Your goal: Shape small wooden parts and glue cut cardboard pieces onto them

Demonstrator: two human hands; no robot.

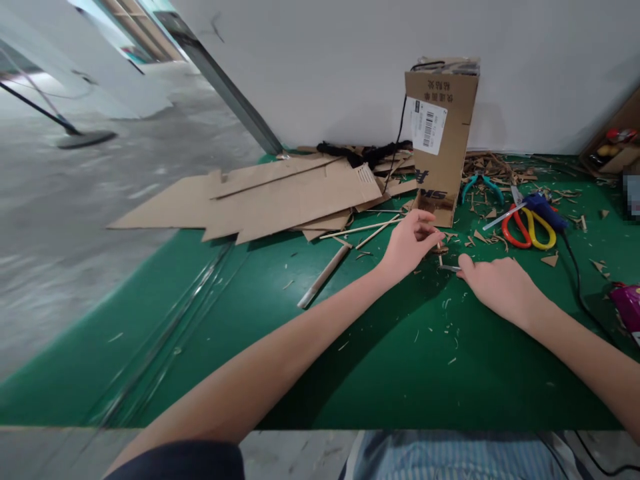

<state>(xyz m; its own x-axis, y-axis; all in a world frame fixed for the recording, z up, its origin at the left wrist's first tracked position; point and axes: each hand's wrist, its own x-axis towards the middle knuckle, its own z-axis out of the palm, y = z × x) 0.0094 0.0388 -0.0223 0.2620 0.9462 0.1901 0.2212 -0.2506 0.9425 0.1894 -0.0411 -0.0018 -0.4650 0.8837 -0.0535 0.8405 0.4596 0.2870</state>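
Observation:
My left hand (413, 240) is closed in a pinch in front of the tall cardboard box. A thin pale wooden stick (441, 260) with a small brown piece pokes out below its fingertips. Its upper part is hidden by the fingers. My right hand (500, 287) is wrapped round a knife whose narrow grey blade (451, 268) points left, its tip at the lower end of the stick. The knife's handle is hidden inside the fist. Just behind the left hand stands the upright cardboard box (443, 143), bearing a white label, with a cut opening low down.
Flat cardboard sheets (295, 193) are piled at the back left, with thin sticks (363, 229) and a greyish strip (325, 275) in front. Right of the box lie pliers (481, 187), scissors (530, 227), a blue glue gun (545, 210) with a cord, and cardboard scraps on the green tabletop (380, 373).

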